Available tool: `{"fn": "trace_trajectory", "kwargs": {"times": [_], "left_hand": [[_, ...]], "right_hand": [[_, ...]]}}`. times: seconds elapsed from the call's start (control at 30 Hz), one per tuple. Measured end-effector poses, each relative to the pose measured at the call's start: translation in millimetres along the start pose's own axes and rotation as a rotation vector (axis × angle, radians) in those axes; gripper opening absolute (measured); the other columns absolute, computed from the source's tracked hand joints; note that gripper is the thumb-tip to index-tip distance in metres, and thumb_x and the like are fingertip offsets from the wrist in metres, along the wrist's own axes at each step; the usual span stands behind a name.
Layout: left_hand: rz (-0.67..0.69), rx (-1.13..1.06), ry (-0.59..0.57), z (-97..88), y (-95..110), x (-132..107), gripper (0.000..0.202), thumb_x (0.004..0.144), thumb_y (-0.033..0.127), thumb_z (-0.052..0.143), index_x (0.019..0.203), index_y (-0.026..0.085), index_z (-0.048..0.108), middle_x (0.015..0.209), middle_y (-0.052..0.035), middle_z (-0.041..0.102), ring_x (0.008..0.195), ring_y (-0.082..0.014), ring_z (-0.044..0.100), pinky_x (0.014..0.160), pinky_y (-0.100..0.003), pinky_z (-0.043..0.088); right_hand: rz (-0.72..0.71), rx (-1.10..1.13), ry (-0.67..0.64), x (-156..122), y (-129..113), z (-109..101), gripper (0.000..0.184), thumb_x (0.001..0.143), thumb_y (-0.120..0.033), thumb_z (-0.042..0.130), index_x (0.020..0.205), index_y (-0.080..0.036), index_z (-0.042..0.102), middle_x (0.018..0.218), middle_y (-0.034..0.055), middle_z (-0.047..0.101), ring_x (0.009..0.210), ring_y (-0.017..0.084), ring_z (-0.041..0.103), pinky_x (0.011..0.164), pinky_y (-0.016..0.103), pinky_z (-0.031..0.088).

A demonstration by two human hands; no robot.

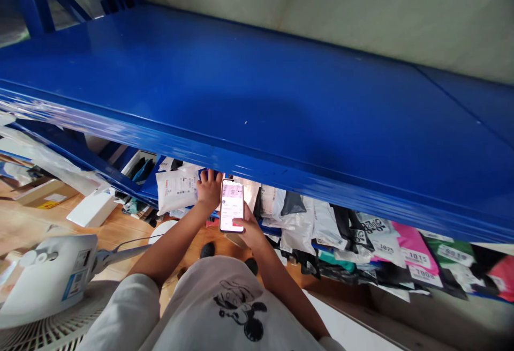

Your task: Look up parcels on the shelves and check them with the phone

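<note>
My right hand [249,226] is closed round a smartphone [232,211], its lit screen facing up and my thumb over the lower part of the display. Just left of the phone, my left hand [209,189] reaches under the shelf edge with its fingers stretched out. Beside that hand lies a white parcel bag [176,191] with a printed label. What my left fingertips touch is hard to make out. To the phone's right, a clear plastic bag [299,222] hangs over the lower shelf's edge.
A blue metal shelf [225,72] spans the view above my hands. Numbered bagged packets, one of them pink [415,246], line the lower level to the right. A white fan [52,281] stands at left, near a white box [91,206] on the floor.
</note>
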State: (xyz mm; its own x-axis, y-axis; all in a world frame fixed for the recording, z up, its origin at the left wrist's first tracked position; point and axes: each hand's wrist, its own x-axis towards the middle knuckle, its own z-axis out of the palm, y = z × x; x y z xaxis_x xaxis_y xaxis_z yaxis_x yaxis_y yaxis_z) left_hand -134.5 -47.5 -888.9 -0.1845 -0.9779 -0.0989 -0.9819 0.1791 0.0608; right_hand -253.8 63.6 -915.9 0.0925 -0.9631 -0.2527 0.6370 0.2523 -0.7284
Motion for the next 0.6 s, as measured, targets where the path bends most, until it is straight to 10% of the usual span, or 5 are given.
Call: {"fn": "trace_trajectory", "kwargs": {"times": [0.6], "left_hand": [[0.001, -0.001, 0.0, -0.9, 1.9, 0.3, 0.041, 0.095, 0.019, 0.04, 0.133, 0.022, 0.053, 0.139, -0.0192, 0.047, 0.13, -0.0405, 0.039, 0.09, -0.049, 0.046]], "right_hand": [[-0.044, -0.119, -0.018, -1.0, 3.8, -4.0, 0.079, 0.054, -0.018, 0.089, 0.124, -0.027, 0.053, 0.122, 0.0065, 0.069, 0.114, 0.034, 0.063, 0.094, 0.048, 0.052]]}}
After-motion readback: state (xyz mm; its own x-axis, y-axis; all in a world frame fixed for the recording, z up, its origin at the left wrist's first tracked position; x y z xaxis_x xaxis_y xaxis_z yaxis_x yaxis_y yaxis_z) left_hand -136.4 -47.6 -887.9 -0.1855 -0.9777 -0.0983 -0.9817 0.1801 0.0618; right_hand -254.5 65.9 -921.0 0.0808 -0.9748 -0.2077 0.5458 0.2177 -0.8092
